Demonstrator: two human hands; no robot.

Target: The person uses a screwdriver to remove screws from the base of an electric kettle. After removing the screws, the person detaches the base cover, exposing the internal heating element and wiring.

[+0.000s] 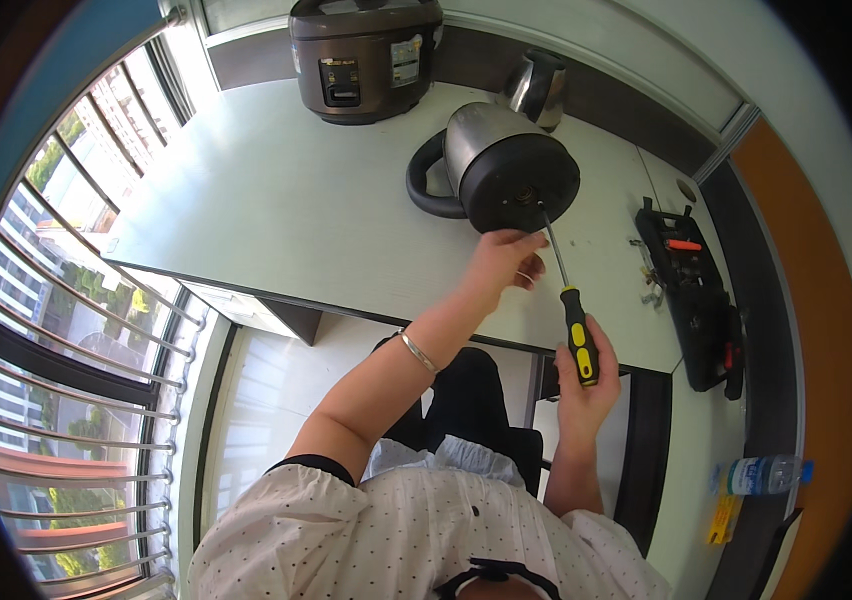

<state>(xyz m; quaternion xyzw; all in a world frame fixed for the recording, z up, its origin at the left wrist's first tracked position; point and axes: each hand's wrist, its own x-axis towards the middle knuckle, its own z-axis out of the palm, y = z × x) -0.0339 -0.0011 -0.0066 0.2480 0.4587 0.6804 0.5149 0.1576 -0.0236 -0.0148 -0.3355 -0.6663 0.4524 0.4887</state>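
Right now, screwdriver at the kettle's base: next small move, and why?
I'd probably give the screwdriver a slight twist with the right hand: that hand grips its handle, the tip appears to meet the dark base, and the kettle lies tipped with that base facing the person.

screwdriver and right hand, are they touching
Touching: the head view shows the right hand gripping the screwdriver by its handle, thumb on one side, fingers on the other.

White desk (296, 200) here, carrying 1 brown rice cooker (371, 70), 1 tipped kettle (508, 160), 1 steel jug (538, 92), 1 black tool case (694, 300)!
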